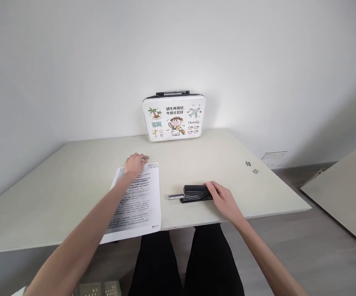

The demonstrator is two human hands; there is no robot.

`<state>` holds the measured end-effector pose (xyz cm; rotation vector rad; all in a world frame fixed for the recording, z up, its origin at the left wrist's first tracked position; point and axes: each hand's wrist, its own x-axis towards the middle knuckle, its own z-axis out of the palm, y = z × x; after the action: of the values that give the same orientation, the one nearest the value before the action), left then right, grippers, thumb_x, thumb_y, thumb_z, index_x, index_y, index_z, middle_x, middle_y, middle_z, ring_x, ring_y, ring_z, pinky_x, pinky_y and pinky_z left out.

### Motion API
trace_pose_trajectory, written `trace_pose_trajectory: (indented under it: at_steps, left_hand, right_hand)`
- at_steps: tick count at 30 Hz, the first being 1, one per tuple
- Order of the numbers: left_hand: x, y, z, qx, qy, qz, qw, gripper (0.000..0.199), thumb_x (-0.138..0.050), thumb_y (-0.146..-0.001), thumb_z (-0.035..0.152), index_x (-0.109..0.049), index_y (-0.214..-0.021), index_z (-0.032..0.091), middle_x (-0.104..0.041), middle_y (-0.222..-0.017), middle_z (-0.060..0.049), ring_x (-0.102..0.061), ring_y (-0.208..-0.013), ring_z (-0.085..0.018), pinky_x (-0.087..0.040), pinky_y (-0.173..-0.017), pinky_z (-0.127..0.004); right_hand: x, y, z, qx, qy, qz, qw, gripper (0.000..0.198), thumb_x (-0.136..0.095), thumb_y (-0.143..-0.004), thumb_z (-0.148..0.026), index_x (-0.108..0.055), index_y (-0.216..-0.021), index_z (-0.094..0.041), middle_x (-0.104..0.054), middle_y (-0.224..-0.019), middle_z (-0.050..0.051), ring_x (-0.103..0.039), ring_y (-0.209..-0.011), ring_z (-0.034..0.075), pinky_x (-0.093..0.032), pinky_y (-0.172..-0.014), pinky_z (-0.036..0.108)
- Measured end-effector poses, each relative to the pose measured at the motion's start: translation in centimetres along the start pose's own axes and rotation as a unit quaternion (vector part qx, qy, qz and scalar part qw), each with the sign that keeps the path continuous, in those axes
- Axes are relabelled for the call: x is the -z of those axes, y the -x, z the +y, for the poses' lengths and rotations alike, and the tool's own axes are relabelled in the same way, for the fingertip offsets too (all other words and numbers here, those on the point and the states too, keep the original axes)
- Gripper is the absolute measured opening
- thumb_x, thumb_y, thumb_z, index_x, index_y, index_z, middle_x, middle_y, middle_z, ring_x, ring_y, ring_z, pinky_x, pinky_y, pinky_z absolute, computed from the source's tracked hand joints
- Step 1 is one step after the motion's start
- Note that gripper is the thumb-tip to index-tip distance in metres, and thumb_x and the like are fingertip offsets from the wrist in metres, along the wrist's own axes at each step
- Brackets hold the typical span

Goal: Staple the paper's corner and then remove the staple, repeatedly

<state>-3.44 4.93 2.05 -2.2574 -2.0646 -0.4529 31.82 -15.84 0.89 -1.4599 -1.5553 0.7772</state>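
Observation:
A black stapler [194,193] lies on the table, its metal staple tray [175,197] sticking out to the left. My right hand [224,199] is closed around the stapler's right end. Farther back and to the left, my left hand [135,163] pinches a small grey strip of staples [147,157] just above the table, by the far edge of the paper. That printed sheet [137,205] lies partly under my left forearm, and its near edge reaches over the table's front edge.
Against the wall stands a white case [174,117] with cartoon prints and a black handle. Small grey staple strips [247,163] lie at the right side of the pale table [82,181]. Another pale panel [347,193] is at the far right, and perforated baskets [99,289] sit below.

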Motion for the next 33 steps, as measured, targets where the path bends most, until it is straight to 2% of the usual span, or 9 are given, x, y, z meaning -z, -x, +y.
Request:
trace_pose_trajectory:
  at_steps: [5, 10, 14, 17, 19, 21, 24, 28, 33]
  left_hand:
    - [-0.1, -0.2, 0.2, 0.0, 0.023, 0.0, 1.0, 0.014, -0.061, -0.094, 0.029, -0.073, -0.095, 0.023, -0.067, -0.105, -0.01, -0.062, -0.108, -0.03, -0.048, -0.099, -0.043]
    - [0.5, 0.6, 0.6, -0.027, 0.084, 0.014, 0.996, 0.014, -0.059, -0.094, 0.031, -0.069, -0.093, 0.021, -0.065, -0.119, -0.013, -0.057, -0.121, -0.033, -0.044, -0.107, -0.047]
    - [1.7, 2.8, 1.5, -0.05, 0.162, 0.006, 0.986, 0.024, -0.05, -0.101, 0.041, -0.063, -0.102, 0.021, -0.07, -0.115, -0.009, -0.067, -0.106, -0.024, -0.053, -0.096, -0.038]
    - [3.0, 5.4, 2.8, -0.066, 0.246, -0.024, 0.967, 0.03, -0.045, -0.102, 0.049, -0.058, -0.105, 0.022, -0.075, -0.106, -0.007, -0.071, -0.093, -0.02, -0.056, -0.085, -0.034]
    - [4.0, 7.4, 4.0, -0.061, 0.341, -0.059, 0.936, 0.032, -0.045, -0.102, 0.052, -0.056, -0.105, 0.022, -0.075, -0.101, -0.007, -0.072, -0.089, -0.021, -0.057, -0.08, -0.035]
    - [5.0, 9.2, 5.2, -0.05, 0.392, -0.089, 0.915, 0.033, -0.046, -0.101, 0.053, -0.056, -0.107, 0.022, -0.075, -0.096, -0.007, -0.071, -0.084, -0.02, -0.057, -0.077, -0.036]
    - [6.1, 11.3, 6.7, -0.049, 0.399, -0.128, 0.907, 0.036, -0.047, -0.1, 0.052, -0.062, -0.111, 0.022, -0.074, -0.094, -0.006, -0.07, -0.08, -0.019, -0.057, -0.078, -0.036]
    - [6.7, 13.1, 7.7, -0.047, 0.382, -0.174, 0.906, 0.039, -0.053, -0.097, 0.053, -0.069, -0.118, 0.025, -0.076, -0.098, -0.005, -0.072, -0.084, -0.021, -0.057, -0.077, -0.034]
    - [6.7, 14.6, 8.2, -0.079, 0.358, -0.147, 0.919, 0.034, -0.052, -0.099, 0.051, -0.072, -0.116, 0.029, -0.077, -0.092, -0.002, -0.071, -0.082, -0.02, -0.057, -0.08, -0.034]
  right_hand:
    - [-0.1, 0.0, 0.3, 0.002, 0.001, 0.001, 1.0, 0.057, -0.033, -0.103, -0.065, -0.071, -0.095, -0.022, -0.069, -0.084, 0.004, -0.058, -0.079, 0.023, -0.044, -0.072, 0.031]
    - [-0.1, -0.1, 0.3, 0.002, 0.001, 0.003, 1.0, 0.058, -0.033, -0.103, -0.067, -0.07, -0.094, -0.023, -0.069, -0.083, 0.004, -0.058, -0.078, 0.023, -0.044, -0.071, 0.031]
    - [-0.1, -0.1, 0.4, 0.001, 0.002, 0.001, 1.0, 0.058, -0.033, -0.102, -0.068, -0.069, -0.093, -0.023, -0.07, -0.085, 0.004, -0.059, -0.08, 0.023, -0.045, -0.072, 0.031]
    - [-0.1, 0.0, 0.3, 0.0, -0.001, 0.001, 1.0, 0.058, -0.033, -0.102, -0.068, -0.069, -0.093, -0.023, -0.07, -0.085, 0.004, -0.06, -0.08, 0.023, -0.045, -0.072, 0.031]
    - [0.0, 0.1, 0.2, -0.003, -0.004, 0.001, 1.0, 0.058, -0.033, -0.103, -0.068, -0.069, -0.093, -0.023, -0.07, -0.085, 0.004, -0.06, -0.08, 0.022, -0.045, -0.072, 0.031]
    - [0.0, 0.1, 0.0, -0.005, -0.006, 0.0, 1.0, 0.057, -0.033, -0.103, -0.068, -0.069, -0.094, -0.023, -0.07, -0.085, 0.003, -0.059, -0.079, 0.022, -0.045, -0.072, 0.031]
    - [0.0, 0.1, -0.1, -0.007, -0.004, -0.001, 1.0, 0.057, -0.033, -0.103, -0.067, -0.068, -0.092, -0.023, -0.068, -0.084, 0.003, -0.057, -0.078, 0.022, -0.043, -0.071, 0.032]
    - [0.1, 0.0, 0.0, -0.004, -0.001, 0.0, 1.0, 0.057, -0.032, -0.103, -0.067, -0.067, -0.092, -0.023, -0.068, -0.083, 0.004, -0.056, -0.079, 0.024, -0.043, -0.072, 0.032]
    - [0.0, 0.0, 0.2, -0.004, 0.002, 0.003, 1.0, 0.056, -0.033, -0.103, -0.066, -0.067, -0.091, -0.023, -0.071, -0.087, 0.004, -0.059, -0.081, 0.024, -0.043, -0.072, 0.032]
